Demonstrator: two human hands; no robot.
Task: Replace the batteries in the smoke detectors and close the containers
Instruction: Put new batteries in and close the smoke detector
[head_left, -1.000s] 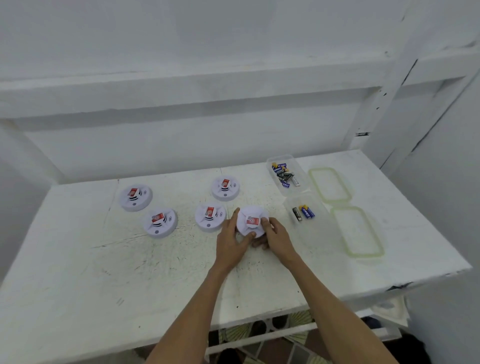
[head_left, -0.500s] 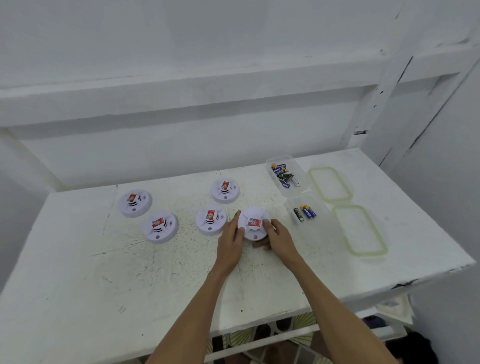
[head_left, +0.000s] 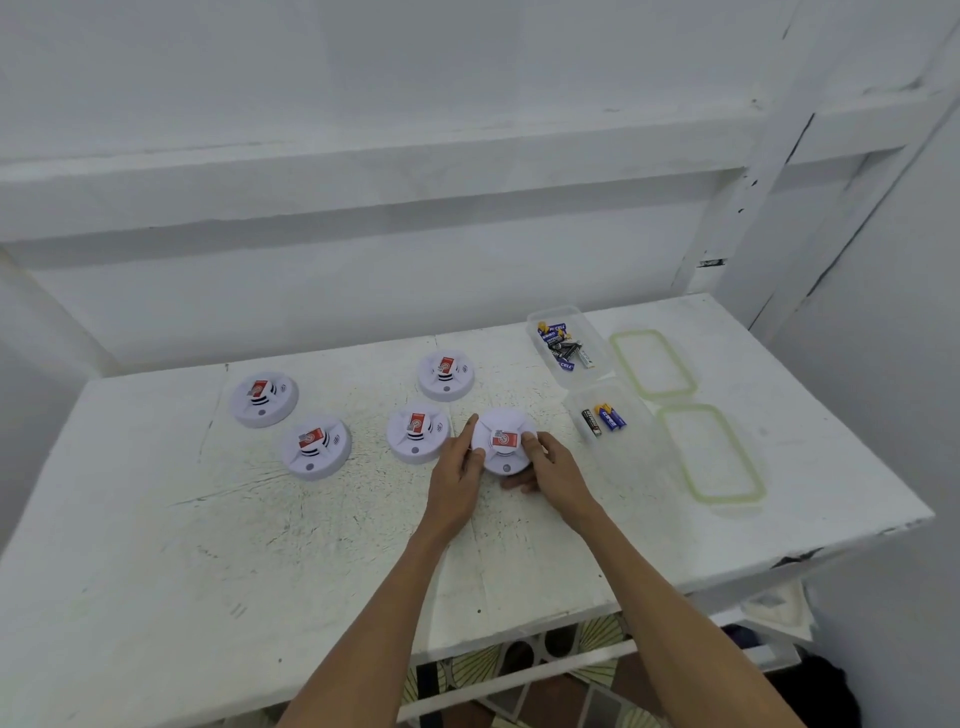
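While both hands close on it from either side, the smoke detector (head_left: 498, 423) sits low over the white table (head_left: 208, 545), right of centre, just beside another detector (head_left: 418, 434); cannot tell if it rests on the top or is lifted off it. The left hand (head_left: 457, 475) grips its left edge, thumb up on the rim and fingers curled at the side. The right hand (head_left: 556, 470) grips the right edge, thumb pressed on top next to the red label, fingers tucked under the near edge. Three more detectors lie face up: one behind (head_left: 445, 375) and two well apart to the left (head_left: 316, 447) (head_left: 264, 399). To the right stand two clear containers, both open: the near container (head_left: 623, 447) holds three batteries (head_left: 603, 420), the far container (head_left: 592, 338) a jumbled pile of batteries (head_left: 563, 348). Their green-rimmed lids lie flat just beside them, the near lid (head_left: 711, 454) and the far lid (head_left: 653, 364).
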